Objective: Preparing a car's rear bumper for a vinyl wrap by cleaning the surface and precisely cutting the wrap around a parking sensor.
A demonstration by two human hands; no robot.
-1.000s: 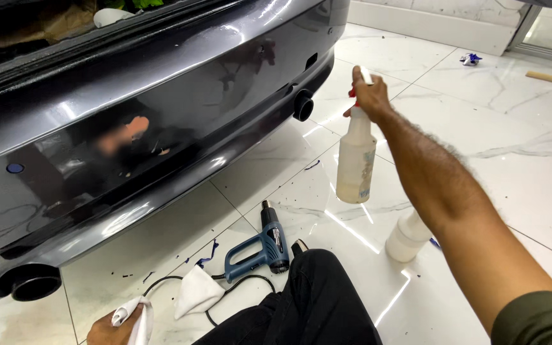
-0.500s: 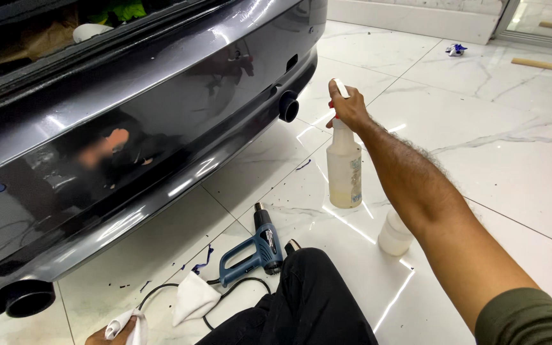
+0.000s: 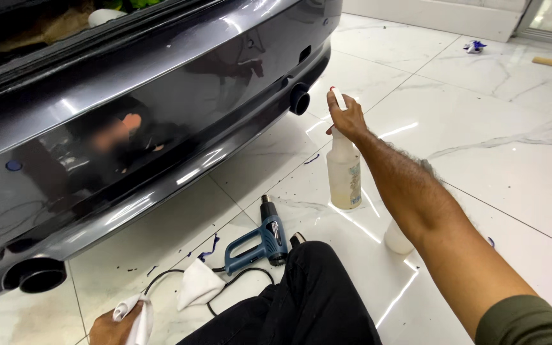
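Note:
My right hand grips the trigger head of a translucent spray bottle that stands on the white marble floor, to the right of the dark glossy rear bumper of a car. At the bottom left, my left hand holds a white cloth low over the floor, just below the bumper. My knee in black trousers fills the bottom centre.
A blue heat gun with a black cord lies on the floor by my knee, beside a folded white cloth. A second white bottle stands partly hidden behind my right forearm. Exhaust tips stick out under the bumper.
The view has shifted, so the bottle and my right hand sit further left in the frame. My right hand stays on the bottle's top. My left hand with the cloth shows more.

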